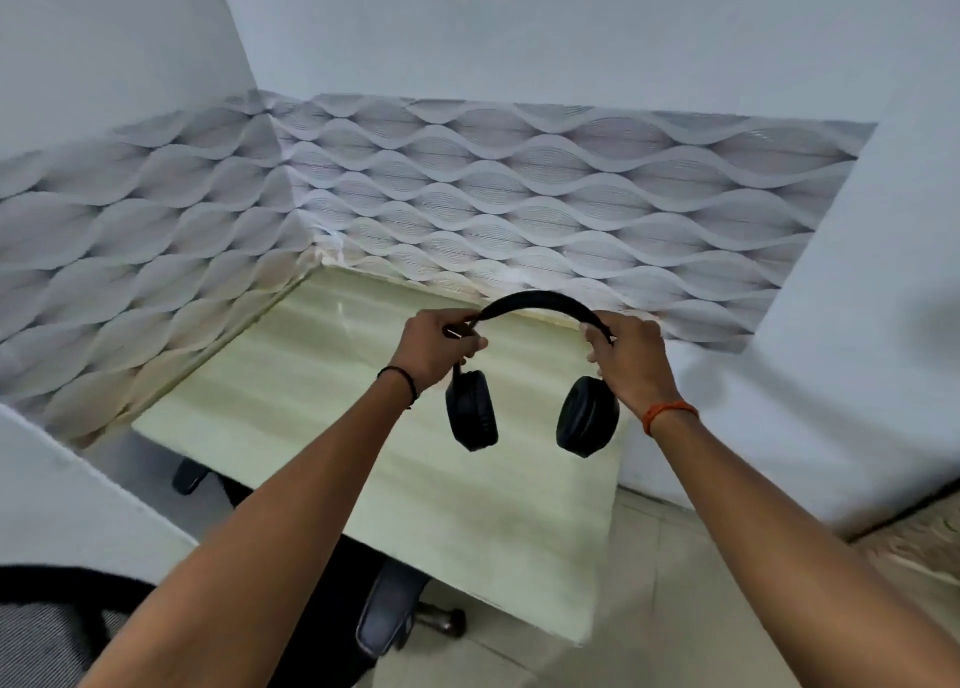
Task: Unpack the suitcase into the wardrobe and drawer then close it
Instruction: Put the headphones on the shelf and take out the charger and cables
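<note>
Headphones (535, 375) held in mid-air at frame centre, over the pale desk (322, 375), not touching it. Left hand (434, 347) pinches the left end of the headband; right hand (631, 360) curls round the right end. Both clamped on the band, one per side.

Band arches up between the hands, its span running left to right across the frame. Both cups hang below the grips, toward the camera, pads facing each other. Hands about level; neither clearly nearer to the desk.

Judgement: the next move turns on where the headphones go, and with cups hanging beneath the hands, lowering would land the cups first.

Not visible: suitcase, wardrobe, drawer. Nothing in the frame tells which way they lie. Left fingertips partly hidden behind the band hinge. Chair (52, 630) cut off at lower left; dark chair base (384, 614) under the desk is half hidden. Right edge of frame blurred.
</note>
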